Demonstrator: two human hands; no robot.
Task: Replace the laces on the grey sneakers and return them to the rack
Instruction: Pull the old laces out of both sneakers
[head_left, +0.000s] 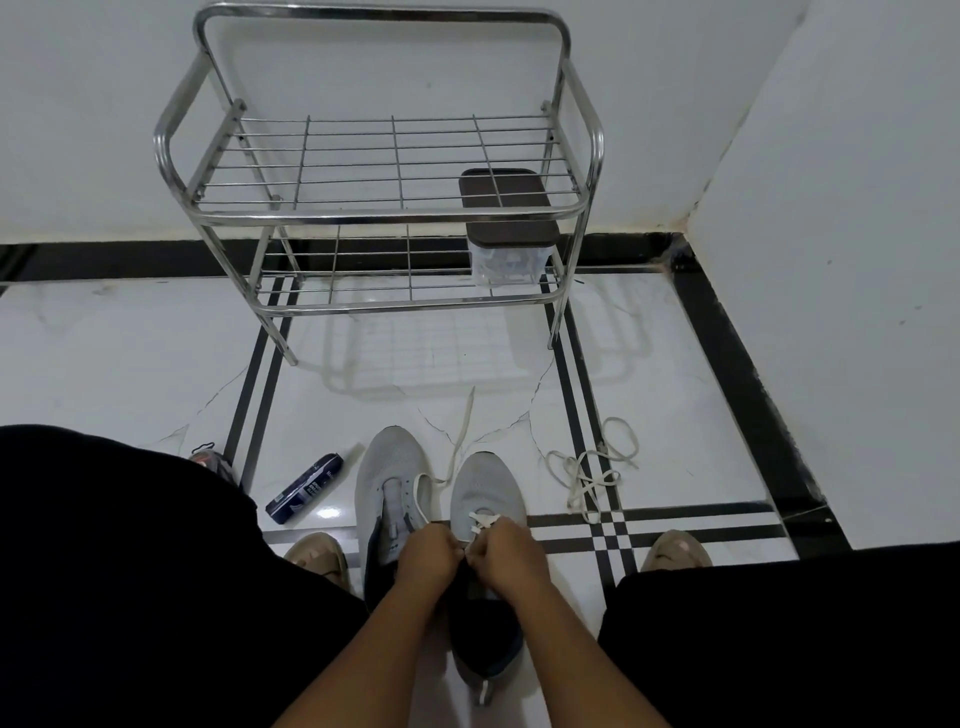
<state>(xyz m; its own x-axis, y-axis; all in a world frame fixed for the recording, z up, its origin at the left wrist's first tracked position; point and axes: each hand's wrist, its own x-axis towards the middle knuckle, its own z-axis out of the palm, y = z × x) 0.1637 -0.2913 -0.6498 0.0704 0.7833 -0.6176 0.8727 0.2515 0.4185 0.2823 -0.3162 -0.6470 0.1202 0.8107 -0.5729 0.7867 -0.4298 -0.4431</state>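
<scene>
White lace (480, 521) pinched by both hands (right sneaker (487, 499)).

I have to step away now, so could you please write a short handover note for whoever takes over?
Left hand and right hand both pinch the white lace on the right sneaker, threaded only through its front eyelets. The left sneaker beside it has a lace hanging loose. A loose lace lies on the floor to the right. The rack holds only a lidded box.
Left: finish both lacings, rack the pair.

Head view, steeply downward (close over floor (675, 364))
</scene>
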